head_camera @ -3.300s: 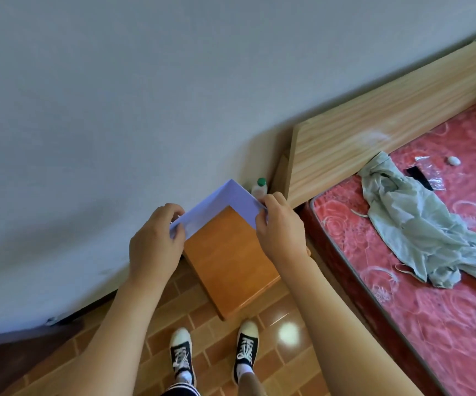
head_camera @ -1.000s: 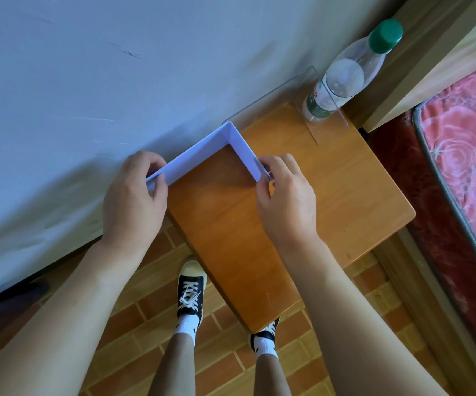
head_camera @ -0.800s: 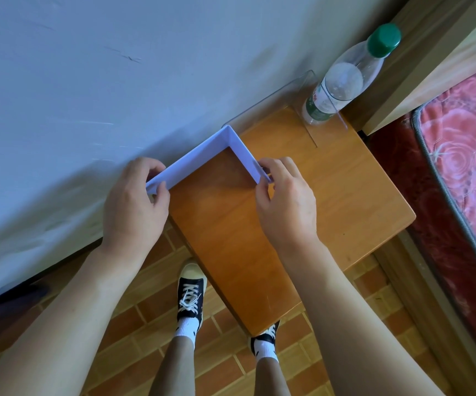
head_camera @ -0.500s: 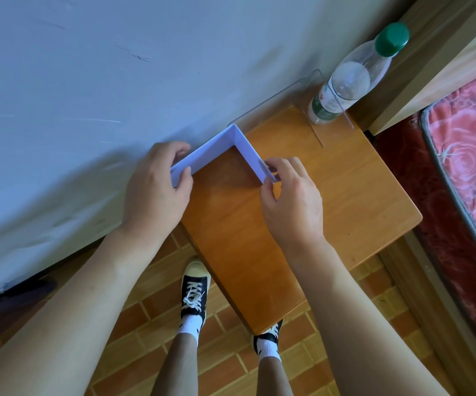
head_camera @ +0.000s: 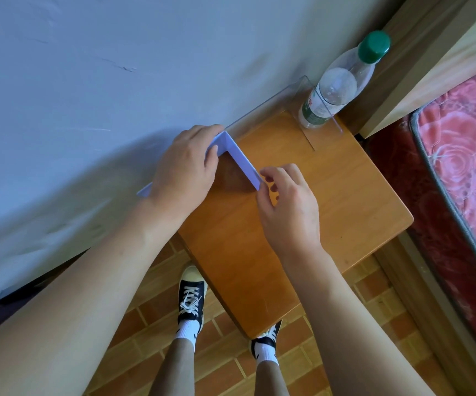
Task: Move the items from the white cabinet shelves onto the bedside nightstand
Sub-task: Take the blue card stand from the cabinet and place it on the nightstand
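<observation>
A pale lilac L-shaped bookend (head_camera: 244,164) stands on the back left of the wooden nightstand (head_camera: 331,195), close to the wall. My left hand (head_camera: 187,167) grips its wall-side leg near the corner, thumb in front. My right hand (head_camera: 288,207) is at the free end of the other leg, fingertips touching or just off its edge. A clear acrylic bookend (head_camera: 302,95) stands at the back of the nightstand. A clear bottle with a green cap (head_camera: 336,90) rests against it at the back right corner.
The grey-blue wall (head_camera: 117,81) runs right behind the nightstand. A wooden headboard (head_camera: 445,52) and a red floral mattress (head_camera: 465,167) lie to the right. Below are a brick-pattern floor (head_camera: 151,315) and my two feet in black sneakers.
The lilac bookend has slid right along the wall. My left hand has moved up to its corner. My right hand's pinch on the other end has loosened.
</observation>
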